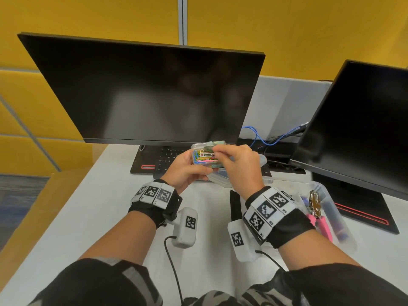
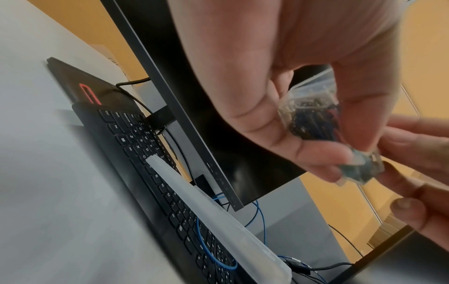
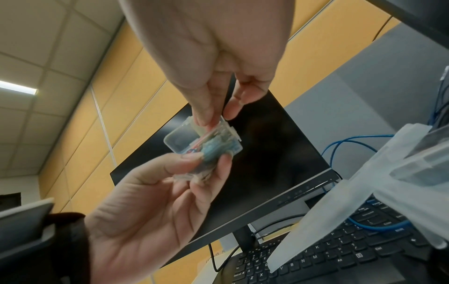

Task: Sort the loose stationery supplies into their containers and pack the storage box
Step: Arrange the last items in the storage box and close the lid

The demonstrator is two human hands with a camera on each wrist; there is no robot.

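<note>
Left hand (image 1: 185, 171) held the small clear plastic box of coloured paper clips (image 1: 204, 156) up over the white worktop (image 1: 99, 213), grip clamped on its sides, lid open away from the person. Right hand (image 1: 239, 164) sat just right of & above the box, thumb & forefinger together, pinching a clip at its mouth. Clear plastic storage tub (image 1: 341, 219) lay nearer the right hand.

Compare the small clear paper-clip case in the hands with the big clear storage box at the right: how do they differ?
The paper-clip case is held up off the desk, gripped by the left hand, with the right hand pinching at its top; the storage box rests on the desk. The case is far smaller. The case holds coloured paper clips; the box holds larger items, including a pink-handled tool. Both are clear plastic.
</note>
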